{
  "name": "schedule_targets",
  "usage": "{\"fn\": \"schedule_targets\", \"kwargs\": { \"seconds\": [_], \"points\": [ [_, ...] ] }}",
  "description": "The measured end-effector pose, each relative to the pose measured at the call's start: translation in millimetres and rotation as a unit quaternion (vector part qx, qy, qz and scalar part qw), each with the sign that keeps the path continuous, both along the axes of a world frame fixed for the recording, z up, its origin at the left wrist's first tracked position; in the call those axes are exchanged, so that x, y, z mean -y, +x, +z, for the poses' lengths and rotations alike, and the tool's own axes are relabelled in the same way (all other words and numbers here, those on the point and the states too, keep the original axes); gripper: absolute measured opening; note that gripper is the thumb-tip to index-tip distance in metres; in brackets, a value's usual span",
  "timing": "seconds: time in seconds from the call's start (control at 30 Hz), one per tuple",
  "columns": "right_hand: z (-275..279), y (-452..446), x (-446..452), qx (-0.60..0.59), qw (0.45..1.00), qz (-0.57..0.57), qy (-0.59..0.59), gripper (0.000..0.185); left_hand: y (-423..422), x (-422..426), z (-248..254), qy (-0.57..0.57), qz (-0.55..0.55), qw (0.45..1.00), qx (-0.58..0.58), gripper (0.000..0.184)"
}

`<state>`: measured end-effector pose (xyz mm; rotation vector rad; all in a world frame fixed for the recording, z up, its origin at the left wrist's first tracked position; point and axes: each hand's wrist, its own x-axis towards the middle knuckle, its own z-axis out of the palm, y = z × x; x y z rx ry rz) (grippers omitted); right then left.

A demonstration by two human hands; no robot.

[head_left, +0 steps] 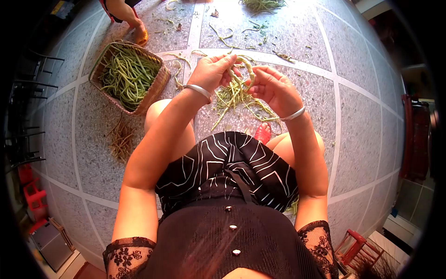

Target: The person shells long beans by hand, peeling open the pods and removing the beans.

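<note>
Black, ribbed cloth of the wearer's buttoned top [232,214] lay nearest the camera, with a black skirt patterned in white lines [223,167] just beyond it. Both hands were raised over the speckled grey floor [362,121]. The left hand [211,73] had its thumb and fingers closed on a long, pale green bean pod [251,73]; the right hand [278,90] pinched it too, its fingers curled, so that the pod bowed between them. A silver-coloured bangle circled each wrist.

Below the hands, a loose heap of thin green pods and strips [227,100] was spread on the floor. To the left stood a square, woven brown basket [159,87] holding many long green beans [127,76], and near it lay a bundle of thin brown stalks [121,139]. Beyond the basket was another person's foot [139,36]. More green pods [262,5] lay at the far edge.
</note>
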<state>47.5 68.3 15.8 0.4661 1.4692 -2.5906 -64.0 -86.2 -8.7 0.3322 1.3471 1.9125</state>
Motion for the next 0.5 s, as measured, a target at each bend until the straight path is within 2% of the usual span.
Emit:
{"fn": "schedule_targets", "kwargs": {
  "seconds": [0.07,0.17,0.27,0.33,0.4,0.47,0.5],
  "points": [
    [3.1,1.0,2.6,0.010,0.997,0.026,0.070,0.023,0.6,-0.3,-0.3,0.000,0.022,1.000,0.000,0.025],
    [-5.7,2.2,-1.8,0.006,0.994,0.016,0.112,0.019,-0.3,1.4,3.4,-0.020,0.045,0.999,0.006,0.024],
    [-10.4,2.8,0.2,-0.031,0.971,-0.035,0.235,0.017,-1.4,6.2,2.1,-0.078,0.039,0.994,-0.065,0.022],
    [-13.1,2.1,2.3,-0.063,0.939,-0.074,0.331,0.017,2.1,0.3,-4.2,-0.114,0.115,0.938,-0.306,0.021],
    [-17.2,1.2,4.2,-0.094,0.897,-0.108,0.418,0.018,4.5,-3.6,-6.1,-0.127,0.151,0.831,-0.520,0.021],
    [-16.8,1.3,7.3,-0.116,0.862,-0.112,0.480,0.014,10.0,-3.0,10.1,-0.116,0.147,0.691,-0.698,0.022],
    [-18.4,0.9,7.3,-0.133,0.842,-0.111,0.510,0.013,17.3,-4.1,7.0,-0.143,0.118,0.720,-0.669,0.018]
  ]
}}
